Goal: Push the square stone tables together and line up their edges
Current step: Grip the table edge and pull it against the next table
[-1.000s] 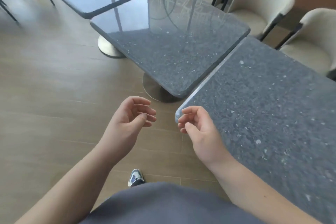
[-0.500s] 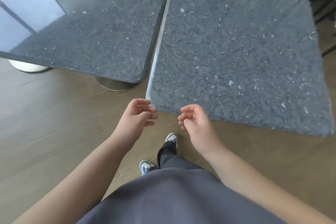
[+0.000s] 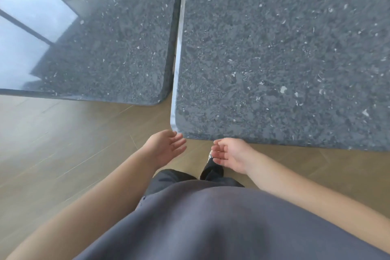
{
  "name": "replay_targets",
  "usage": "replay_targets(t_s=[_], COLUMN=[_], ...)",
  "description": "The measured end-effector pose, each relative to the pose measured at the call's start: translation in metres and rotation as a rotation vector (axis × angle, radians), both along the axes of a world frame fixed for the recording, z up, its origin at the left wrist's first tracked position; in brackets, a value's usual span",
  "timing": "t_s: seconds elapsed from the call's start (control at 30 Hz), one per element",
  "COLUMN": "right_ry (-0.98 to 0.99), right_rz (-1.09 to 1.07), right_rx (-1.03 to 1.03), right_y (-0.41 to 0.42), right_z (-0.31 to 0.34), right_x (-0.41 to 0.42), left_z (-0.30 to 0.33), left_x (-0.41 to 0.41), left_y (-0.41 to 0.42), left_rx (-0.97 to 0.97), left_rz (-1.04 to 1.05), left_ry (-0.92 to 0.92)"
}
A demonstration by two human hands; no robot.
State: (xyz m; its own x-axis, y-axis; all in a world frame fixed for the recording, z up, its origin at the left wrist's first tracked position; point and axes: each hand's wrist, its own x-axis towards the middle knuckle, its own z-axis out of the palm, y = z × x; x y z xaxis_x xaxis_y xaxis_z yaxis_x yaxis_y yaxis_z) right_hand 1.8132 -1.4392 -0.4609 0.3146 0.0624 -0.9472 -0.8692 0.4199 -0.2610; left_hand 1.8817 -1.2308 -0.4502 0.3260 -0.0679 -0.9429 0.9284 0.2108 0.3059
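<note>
Both hands, left (image 3: 166, 146) and right (image 3: 231, 153), hang loose and empty just short of the right table (image 3: 285, 59), whose near edge juts past the left table (image 3: 105, 48).

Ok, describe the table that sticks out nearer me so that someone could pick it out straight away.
Two dark speckled stone tables stand side by side on the wood floor. It is the right table, whose near edge lies just beyond both hands. Unlike the left table, it carries no window reflection, and its near corner juts closer to the person.

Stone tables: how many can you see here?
2. The left table sits farther back; the right table is beside it, nearer the person. Others may lie outside the picture.
</note>
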Motion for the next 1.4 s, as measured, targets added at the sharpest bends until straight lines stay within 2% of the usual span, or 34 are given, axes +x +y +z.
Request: replay_targets(t_s=[0.13, 0.23, 0.33, 0.5, 0.6, 0.7, 0.83, 1.4], right_ry=[0.117, 0.148, 0.153, 0.123, 0.065, 0.035, -0.015, 0.101], right_rz=[-0.055, -0.182, -0.406, -0.935, -1.079, -1.149, -1.219, -1.114], right_rx=[0.072, 0.118, 0.167, 0.241, 0.216, 0.185, 0.157, -0.046], right_y=[-0.010, -0.012, -0.004, 0.025, 0.035, 0.037, 0.040, 0.047], right_z=[-0.031, -0.048, -0.058, -0.061, -0.064, -0.069, -0.075, -0.069], right_x=[-0.009, -0.006, 0.003, 0.021, 0.025, 0.028, 0.032, 0.040], left_z=[-0.023, -0.038, -0.052, -0.071, -0.081, -0.085, -0.081, -0.094], left_x=[0.003, 0.013, 0.023, 0.035, 0.040, 0.037, 0.043, 0.054], left_y=[-0.009, -0.010, -0.008, -0.012, -0.013, -0.013, -0.014, 0.000], left_rx=[-0.005, -0.039, -0.082, -0.101, -0.127, -0.195, -0.181, -0.229], left_rz=[0.100, 0.127, 0.104, 0.088, 0.104, 0.118, 0.058, -0.051], left_ry=[0.150, 0.160, 0.150, 0.140, 0.148, 0.125, 0.142, 0.206])
